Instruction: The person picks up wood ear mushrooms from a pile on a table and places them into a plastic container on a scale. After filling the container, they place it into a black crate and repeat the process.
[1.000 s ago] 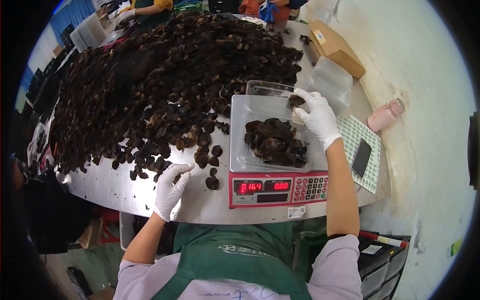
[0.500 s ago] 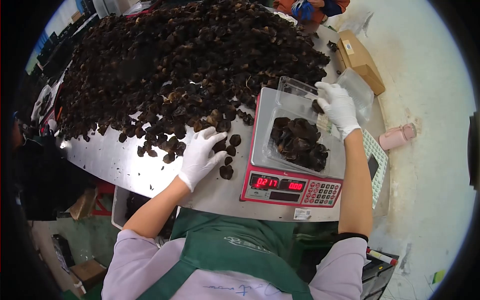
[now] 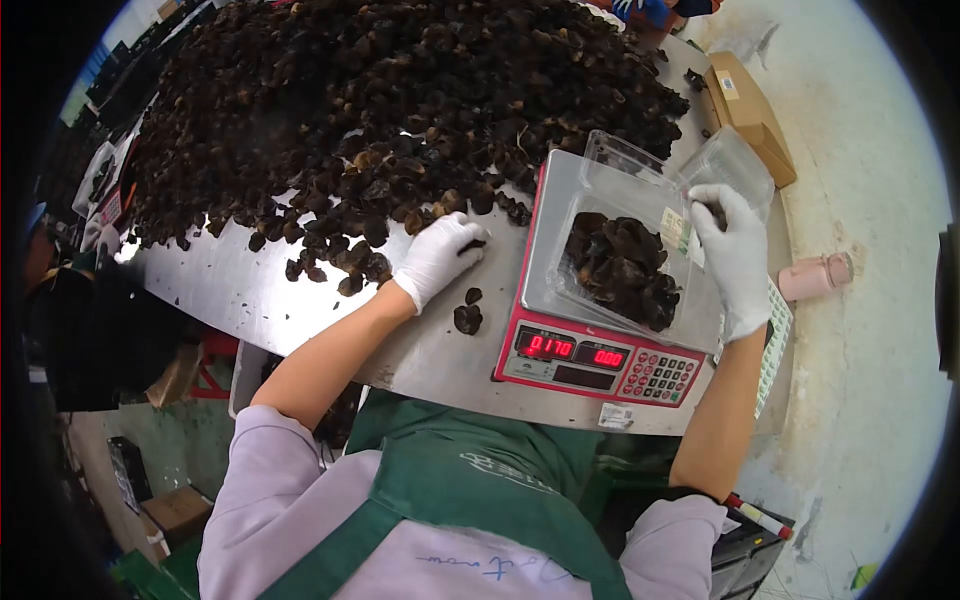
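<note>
My left hand (image 3: 440, 262), in a white glove, rests on the metal table with its fingers curled round dark wood ear mushrooms, a bit of which shows at the fingertips. Two loose mushroom pieces (image 3: 467, 318) lie just below it. My right hand (image 3: 733, 260), also gloved, is closed on a wood ear mushroom (image 3: 716, 212) beside the right edge of a clear plastic box (image 3: 560, 262). Dark wood ear mushrooms (image 3: 620, 265) fill part of that box, whose lid (image 3: 630, 155) stands open behind. The box sits on a red-and-silver scale (image 3: 600, 372) reading 0.170.
A large heap of wood ear mushrooms (image 3: 400, 110) covers the back of the table (image 3: 420, 345). Right of the scale are another clear container (image 3: 735, 165), a cardboard box (image 3: 750, 115) and a pink bottle (image 3: 815, 276). Another person's blue-gloved hand (image 3: 628, 8) shows at the top.
The scale reading fell from 0.217 to 0.170. My left hand has closed over pieces on the table. My right hand has drawn right, away from the box, with a mushroom. The view has shifted slightly.
</note>
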A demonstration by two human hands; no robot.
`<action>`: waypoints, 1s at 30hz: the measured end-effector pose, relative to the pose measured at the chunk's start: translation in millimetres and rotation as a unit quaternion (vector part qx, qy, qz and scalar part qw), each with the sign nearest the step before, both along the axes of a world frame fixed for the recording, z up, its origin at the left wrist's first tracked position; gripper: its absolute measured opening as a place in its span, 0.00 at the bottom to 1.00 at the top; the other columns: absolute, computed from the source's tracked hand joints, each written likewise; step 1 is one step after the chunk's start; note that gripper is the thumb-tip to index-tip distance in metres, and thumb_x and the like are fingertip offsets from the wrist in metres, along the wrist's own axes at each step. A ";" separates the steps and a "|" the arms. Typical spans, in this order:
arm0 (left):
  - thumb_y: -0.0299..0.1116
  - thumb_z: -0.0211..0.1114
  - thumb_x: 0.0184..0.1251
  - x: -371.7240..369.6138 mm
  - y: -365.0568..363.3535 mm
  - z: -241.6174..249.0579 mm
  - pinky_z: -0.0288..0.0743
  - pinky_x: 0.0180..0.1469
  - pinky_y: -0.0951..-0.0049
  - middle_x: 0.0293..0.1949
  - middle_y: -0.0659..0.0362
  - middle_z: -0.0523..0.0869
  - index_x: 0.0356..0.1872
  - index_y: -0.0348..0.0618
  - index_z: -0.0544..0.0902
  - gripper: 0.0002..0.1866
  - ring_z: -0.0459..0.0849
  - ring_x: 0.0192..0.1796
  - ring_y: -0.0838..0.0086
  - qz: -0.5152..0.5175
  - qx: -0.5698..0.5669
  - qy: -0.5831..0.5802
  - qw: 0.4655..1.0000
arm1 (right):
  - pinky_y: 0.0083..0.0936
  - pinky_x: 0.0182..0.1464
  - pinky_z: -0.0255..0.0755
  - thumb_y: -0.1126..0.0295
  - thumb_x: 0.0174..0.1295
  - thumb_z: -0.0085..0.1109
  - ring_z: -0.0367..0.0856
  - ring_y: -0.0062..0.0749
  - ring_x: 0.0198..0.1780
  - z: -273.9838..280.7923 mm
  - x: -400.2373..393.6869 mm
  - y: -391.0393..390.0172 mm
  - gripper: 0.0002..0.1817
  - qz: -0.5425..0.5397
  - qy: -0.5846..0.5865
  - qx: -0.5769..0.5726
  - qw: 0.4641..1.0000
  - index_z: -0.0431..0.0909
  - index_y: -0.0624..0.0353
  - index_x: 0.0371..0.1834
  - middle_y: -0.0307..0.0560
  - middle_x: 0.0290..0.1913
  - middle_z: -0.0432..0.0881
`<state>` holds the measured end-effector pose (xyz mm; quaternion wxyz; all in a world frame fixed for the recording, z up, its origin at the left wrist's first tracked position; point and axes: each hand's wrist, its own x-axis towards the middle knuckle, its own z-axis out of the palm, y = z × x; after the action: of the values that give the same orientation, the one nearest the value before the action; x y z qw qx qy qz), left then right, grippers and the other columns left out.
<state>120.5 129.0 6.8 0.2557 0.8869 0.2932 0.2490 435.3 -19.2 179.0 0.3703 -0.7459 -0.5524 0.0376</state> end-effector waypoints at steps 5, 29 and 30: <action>0.22 0.69 0.64 6.0 -19.6 68.0 0.77 0.56 0.71 0.45 0.56 0.86 0.51 0.41 0.87 0.14 0.85 0.50 0.69 0.068 -0.136 -0.193 0.969 | 0.24 0.45 0.75 0.68 0.66 0.67 0.82 0.29 0.40 -24.5 -20.0 -36.1 0.12 0.038 -0.090 -0.047 0.994 0.84 0.60 0.50 0.46 0.42 0.83; 0.25 0.70 0.67 21.6 -52.4 133.8 0.78 0.53 0.71 0.48 0.56 0.86 0.50 0.42 0.88 0.12 0.84 0.51 0.70 -0.049 -0.026 -0.203 0.978 | 0.27 0.54 0.74 0.80 0.69 0.58 0.82 0.33 0.48 -40.5 -80.9 -134.4 0.09 -0.083 0.049 0.127 0.987 0.84 0.63 0.48 0.45 0.45 0.86; 0.22 0.69 0.67 3.5 -51.9 117.8 0.77 0.49 0.73 0.44 0.57 0.86 0.48 0.41 0.88 0.10 0.84 0.47 0.72 -0.018 -0.015 -0.189 0.982 | 0.28 0.53 0.75 0.80 0.69 0.58 0.83 0.34 0.47 -46.6 -86.6 -136.5 0.09 -0.073 0.063 0.133 0.986 0.84 0.62 0.48 0.46 0.44 0.86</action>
<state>124.0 77.1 124.7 0.3244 0.8250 0.2267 0.4034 348.6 -155.7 132.4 0.5023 -0.7242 -0.4721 -0.0163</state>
